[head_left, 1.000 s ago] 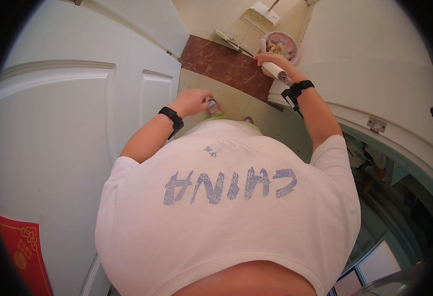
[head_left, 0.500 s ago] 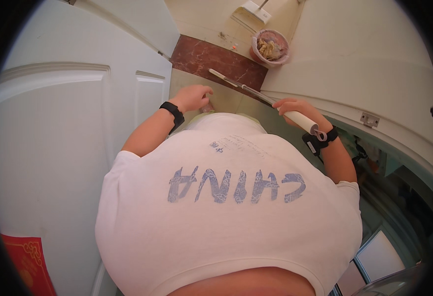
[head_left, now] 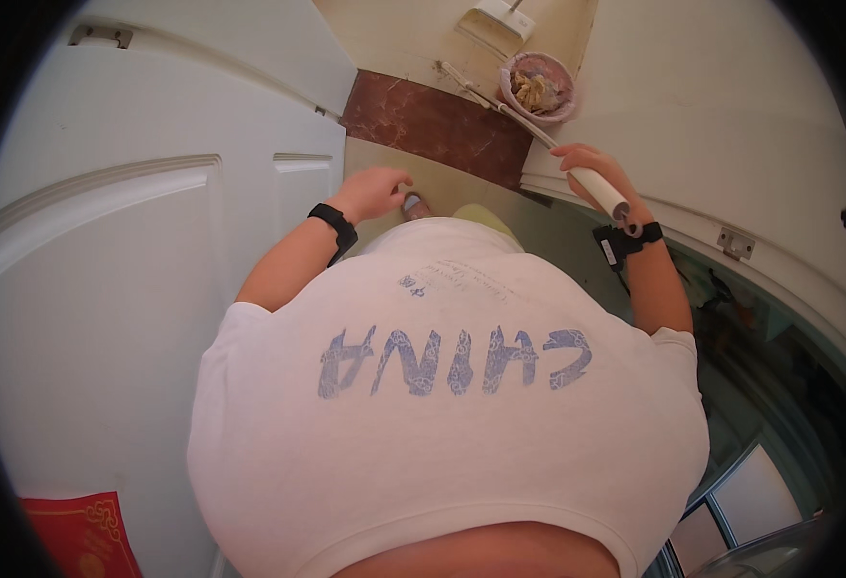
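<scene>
My right hand (head_left: 598,168) is closed around the thick white grip of a long-handled broom (head_left: 539,133). Its hanging loop dangles by my wrist. The pole slants away to the far left, and its narrow pale head rests on the floor just past the reddish-brown threshold. Beside that head lies a small dark clump of dirt (head_left: 439,67). My left hand (head_left: 375,195) hangs in front of me on the left, fingers loosely bent and apart, with nothing visible in it. Just right of the head stands a pink lined waste bin (head_left: 569,89) with crumpled rubbish inside.
A white dustpan (head_left: 500,21) with a stick handle lies at the far edge. White doors flank me, one left (head_left: 86,279) and one right (head_left: 712,87). The marble threshold (head_left: 423,118) crosses the floor ahead. A slippered foot (head_left: 416,206) shows below my left hand.
The broom head has moved forward off the threshold, toward the dirt and the bin. My right hand has shifted forward with it. A foot now shows by my left hand, which has barely moved.
</scene>
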Available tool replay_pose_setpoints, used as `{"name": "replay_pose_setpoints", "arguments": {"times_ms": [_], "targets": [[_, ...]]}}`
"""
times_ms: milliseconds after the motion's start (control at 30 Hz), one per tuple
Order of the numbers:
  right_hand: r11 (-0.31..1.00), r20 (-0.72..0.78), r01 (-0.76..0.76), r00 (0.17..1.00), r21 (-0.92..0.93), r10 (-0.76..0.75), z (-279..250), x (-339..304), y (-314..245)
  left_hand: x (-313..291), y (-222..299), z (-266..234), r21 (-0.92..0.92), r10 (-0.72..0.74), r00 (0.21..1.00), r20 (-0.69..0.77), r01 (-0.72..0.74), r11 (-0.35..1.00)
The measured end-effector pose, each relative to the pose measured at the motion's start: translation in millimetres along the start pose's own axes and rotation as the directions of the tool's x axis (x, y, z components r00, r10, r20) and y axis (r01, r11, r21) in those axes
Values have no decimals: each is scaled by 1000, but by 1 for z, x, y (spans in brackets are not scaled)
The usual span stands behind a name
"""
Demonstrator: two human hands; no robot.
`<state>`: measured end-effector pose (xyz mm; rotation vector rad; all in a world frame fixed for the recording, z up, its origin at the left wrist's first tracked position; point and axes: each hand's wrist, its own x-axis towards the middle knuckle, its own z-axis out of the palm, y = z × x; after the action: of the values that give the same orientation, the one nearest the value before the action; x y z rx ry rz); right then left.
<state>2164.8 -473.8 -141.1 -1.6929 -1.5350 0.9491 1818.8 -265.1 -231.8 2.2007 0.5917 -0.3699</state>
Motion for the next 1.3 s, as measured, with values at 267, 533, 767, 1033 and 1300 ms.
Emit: {"name": "replay_pose_setpoints", "arguments": {"times_ms": [267,533,767,1033,1300], "targets": [[991,-252,-22,966,132,55,-33,37,-17,34,-10,-41,49,21,1000,8,-21,999],[928,-437,-1,882,372,176,-68,103,20,145,4,-126,123,112,993,40,-116,986],[935,-515,55,845,350,143,-135,192,41,283,33,-241,245,88,986,142,-122,962],[971,-503,-73,845,226,180,-229,214,17,433,65,-318,222,249,964,90,-263,939],[982,-720,-54,673,181,170,-257,234,30,634,95,-377,440,327,938,113,-342,830]]}}
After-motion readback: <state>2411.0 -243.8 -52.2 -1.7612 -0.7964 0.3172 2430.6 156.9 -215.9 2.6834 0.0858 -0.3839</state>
